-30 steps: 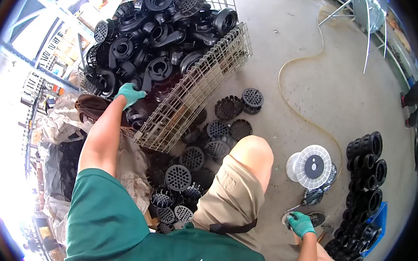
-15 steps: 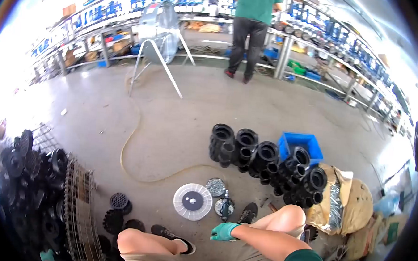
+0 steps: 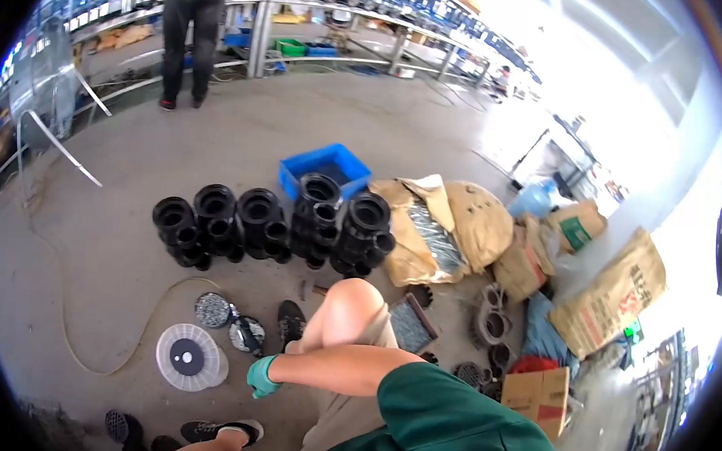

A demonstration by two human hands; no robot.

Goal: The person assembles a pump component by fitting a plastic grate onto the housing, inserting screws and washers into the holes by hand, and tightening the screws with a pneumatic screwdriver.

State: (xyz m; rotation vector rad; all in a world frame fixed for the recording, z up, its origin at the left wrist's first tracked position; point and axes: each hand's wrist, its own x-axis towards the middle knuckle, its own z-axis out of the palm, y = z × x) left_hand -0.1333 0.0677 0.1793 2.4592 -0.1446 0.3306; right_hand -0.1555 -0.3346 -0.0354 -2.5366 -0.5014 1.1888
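Note:
My right hand (image 3: 263,377), in a green glove, hangs in front of my knees with its fingers curled in, and nothing shows in them. Closest to it is a round dish of small metal pieces (image 3: 250,345), with a dark tool lying across it. A second round dish (image 3: 212,309) of small metal pieces adjoins it. Left of the hand, a white ribbed disc (image 3: 172,372) with a dark centre lies on the floor. My left hand is out of view.
Several black ribbed moulded parts (image 3: 259,209) stand in a row before a blue bin (image 3: 299,162). Beside them a torn paper sack (image 3: 395,255) shows metal pieces. A cardboard box (image 3: 536,394) sits at right. A hose (image 3: 138,340) crosses the floor; a person (image 3: 193,33) stands at the far bench.
My view has swung to the right, so floor objects appear further left. The gloved left hand and wire basket at lower left have left view. My right hand remains curled near my knees.

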